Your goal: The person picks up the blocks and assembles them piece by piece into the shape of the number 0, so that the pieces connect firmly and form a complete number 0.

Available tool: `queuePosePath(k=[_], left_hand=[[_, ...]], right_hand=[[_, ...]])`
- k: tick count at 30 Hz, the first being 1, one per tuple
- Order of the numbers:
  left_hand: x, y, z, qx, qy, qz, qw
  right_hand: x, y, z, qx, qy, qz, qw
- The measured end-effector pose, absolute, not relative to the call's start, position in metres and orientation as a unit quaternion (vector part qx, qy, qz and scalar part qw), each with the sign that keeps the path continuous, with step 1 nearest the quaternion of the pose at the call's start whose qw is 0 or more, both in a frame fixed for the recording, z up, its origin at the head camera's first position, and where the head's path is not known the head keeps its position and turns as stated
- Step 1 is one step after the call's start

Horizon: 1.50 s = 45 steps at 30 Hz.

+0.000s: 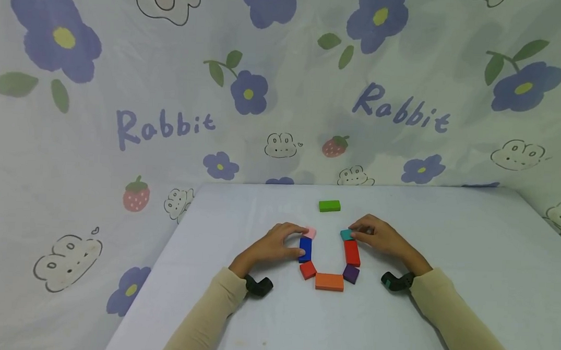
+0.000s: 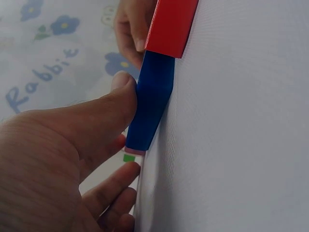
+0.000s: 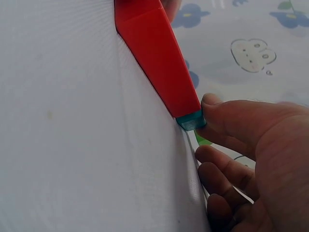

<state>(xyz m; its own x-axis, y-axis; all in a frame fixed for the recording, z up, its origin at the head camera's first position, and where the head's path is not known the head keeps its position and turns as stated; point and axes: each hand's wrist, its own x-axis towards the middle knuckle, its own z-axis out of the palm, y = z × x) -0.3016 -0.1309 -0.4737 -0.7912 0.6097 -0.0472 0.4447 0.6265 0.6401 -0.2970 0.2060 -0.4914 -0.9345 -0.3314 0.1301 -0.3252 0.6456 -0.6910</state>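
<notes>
Colored blocks form a U on the white table. My left hand (image 1: 276,242) lies at its left side, index fingertip at the small pink block (image 1: 310,232) and thumb against the long blue block (image 2: 149,104). On the opposite side, my right hand (image 1: 380,236) pinches the small teal block (image 1: 346,235) between thumb and index finger. That teal block touches the end of a long red block (image 3: 154,58). Below the blue block sits a small red block (image 1: 307,270). An orange block (image 1: 329,282) forms the bottom, with a purple block (image 1: 351,273) at its right corner.
A green block (image 1: 330,206) lies alone beyond the open end of the U, toward the table's back edge. Behind the white table (image 1: 447,224) hangs a cloth (image 1: 285,55) printed with flowers and rabbits. Black wrist cameras (image 1: 259,286) sit at both wrists.
</notes>
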Motion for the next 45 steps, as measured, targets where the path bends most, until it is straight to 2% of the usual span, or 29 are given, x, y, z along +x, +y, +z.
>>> queuePosePath(k=[45], left_hand=[[-0.3023, -0.1314, -0.4776, 0.299, 0.895, 0.308, 0.124]], right_hand=[[-0.2946, 0.2055, -0.4904, -0.172, 0.907, -0.384, 0.013]])
